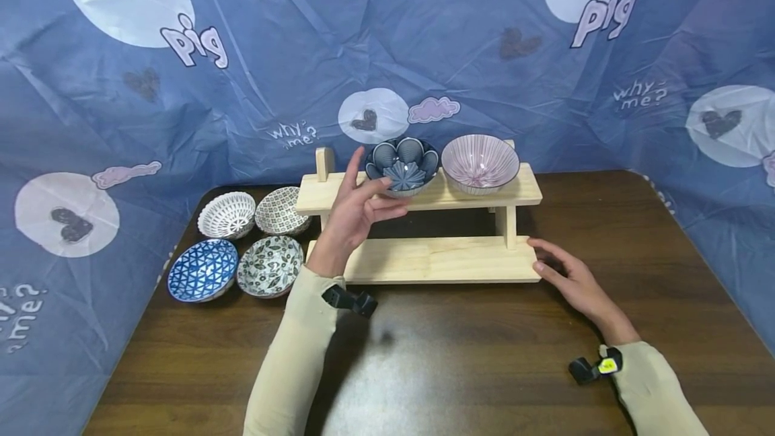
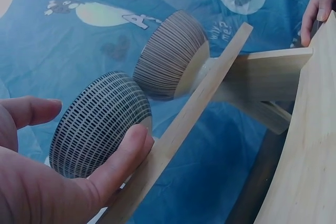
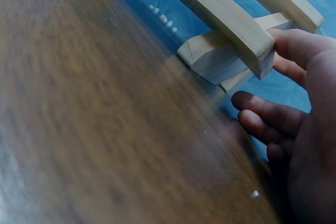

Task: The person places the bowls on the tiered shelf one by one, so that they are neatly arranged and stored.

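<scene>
A dark blue bowl with a petal pattern (image 1: 404, 170) sits at the front of the upper board of a wooden two-tier rack (image 1: 424, 259). My left hand (image 1: 357, 214) is at its left side, fingers spread. In the left wrist view, one fingertip touches the lower outside of that bowl (image 2: 100, 124), and another finger stands apart from it. Beside it on the board is a pink-striped bowl (image 1: 481, 161). My right hand (image 1: 575, 284) touches the right end of the lower board (image 3: 247, 30), its other fingers loosely bent below.
Left of the rack on the brown table (image 1: 448, 362) stand a white bowl (image 1: 227, 215), a brown-patterned bowl (image 1: 282, 210), a blue triangle-patterned bowl (image 1: 202, 270) and a leaf-patterned bowl (image 1: 270, 266). A blue printed cloth (image 1: 272, 52) hangs behind.
</scene>
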